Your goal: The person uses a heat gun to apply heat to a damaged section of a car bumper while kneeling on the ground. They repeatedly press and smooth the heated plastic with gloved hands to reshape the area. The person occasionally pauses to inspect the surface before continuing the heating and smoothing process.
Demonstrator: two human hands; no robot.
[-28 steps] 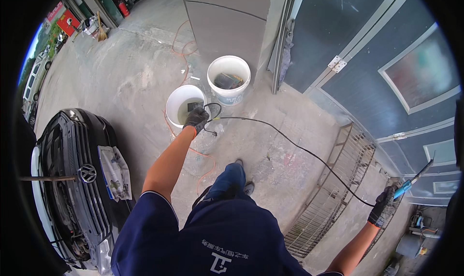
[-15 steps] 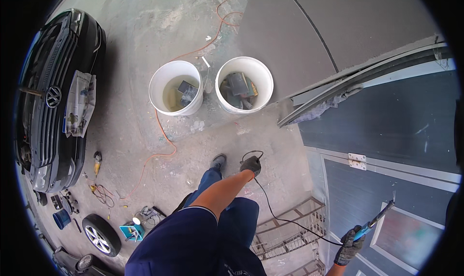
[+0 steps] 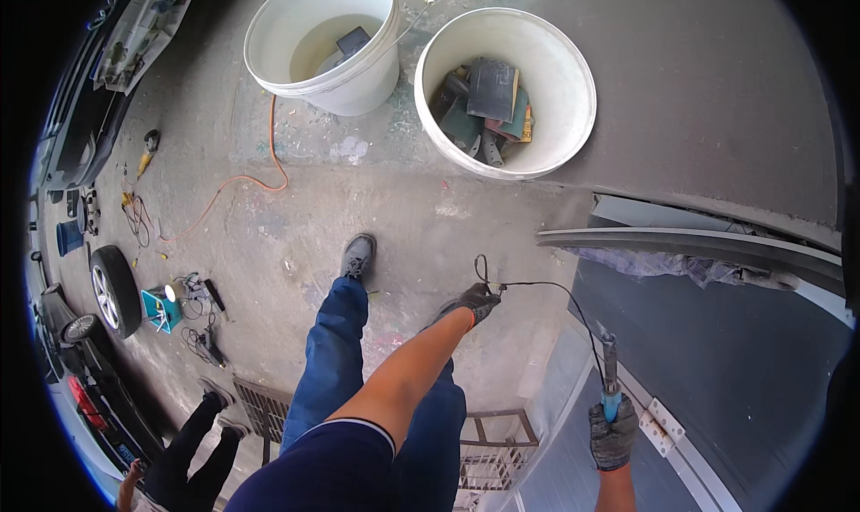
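My right hand point(image 3: 614, 431), in a dark grey work glove, is closed round the blue handle of a corded soldering iron point(image 3: 611, 369). Its dark metal barrel points away from me, over the dark panelled surface. A thin black cord point(image 3: 546, 283) runs from the iron to my left hand point(image 3: 477, 304), which is also gloved and closed on it. Past those fingers the cord bends into a small loop. What the left palm holds besides the cord is hidden.
Ahead stand two white buckets, one with sanding blocks point(image 3: 491, 89) inside, the other point(image 3: 394, 73) with cloudy water. An orange cable point(image 3: 273, 149) crosses the floor. A wheel point(image 3: 115, 290), teal box point(image 3: 161, 309) and vehicles lie left. Another person's legs point(image 3: 193, 449) show lower left. Metal racks point(image 3: 488, 454) stand close by.
The buckets have come nearer as I stepped forward. My right hand has swung the soldering iron inward, its tip now pointing ahead. Another person's legs have come into view lower left.
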